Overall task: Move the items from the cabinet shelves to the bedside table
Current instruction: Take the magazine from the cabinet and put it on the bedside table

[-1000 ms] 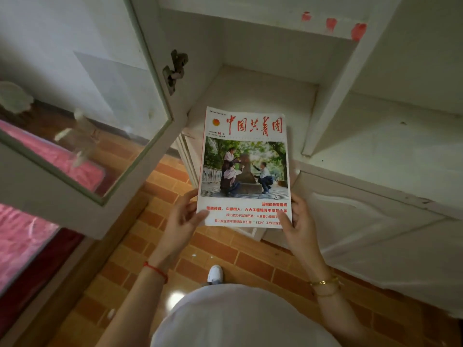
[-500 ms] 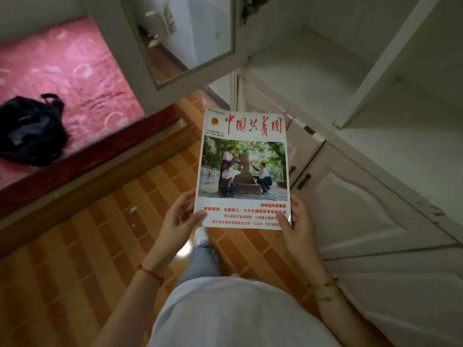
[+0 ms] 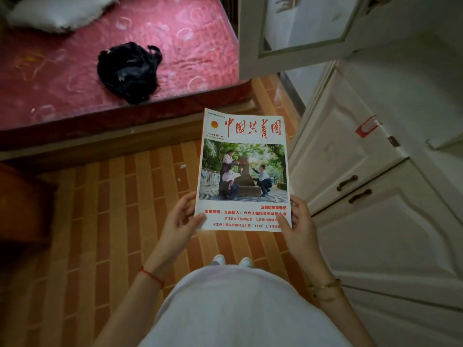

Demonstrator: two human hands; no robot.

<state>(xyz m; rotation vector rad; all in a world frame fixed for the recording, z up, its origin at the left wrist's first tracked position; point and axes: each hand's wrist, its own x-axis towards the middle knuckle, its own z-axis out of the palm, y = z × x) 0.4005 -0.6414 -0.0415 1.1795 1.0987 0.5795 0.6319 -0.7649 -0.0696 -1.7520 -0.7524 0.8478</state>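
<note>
The magazine [image 3: 244,171] is held in the air in front of the person's waist, above the brick-patterned floor [image 3: 120,209], cover up and nearly flat. Its long axis runs away from the body, with the red title at the far end and the lines of red and black text at the near end, so the cover reads upright to the wearer. The spine lies along the left side.

The left hand [image 3: 181,221] grips the near left corner, thumb on the cover and fingers underneath. The right hand [image 3: 299,226] grips the near right corner the same way, thumb pressed on the printed text. A red string sits on the left wrist and a gold bracelet on the right.

Compared with a second ago, the view has swung away from the open cabinet shelf: the magazine then hung in front of the shelf, and now it is over the floor with the bed [image 3: 75,71] ahead. The grip of both hands on the near corners has not changed.

The bed, covered in a pink patterned sheet, fills the upper left. A black bag [image 3: 129,71] lies near its front edge and a white pillow [image 3: 55,11] at the far left corner. The white cabinet [image 3: 375,221] runs down the right side, its lower doors shut, with two dark handles [image 3: 353,187] side by side. A glazed cabinet door [image 3: 300,28] stands open at the top. A dark wooden piece of furniture [image 3: 22,201] shows at the left edge; what it is cannot be told.
</note>
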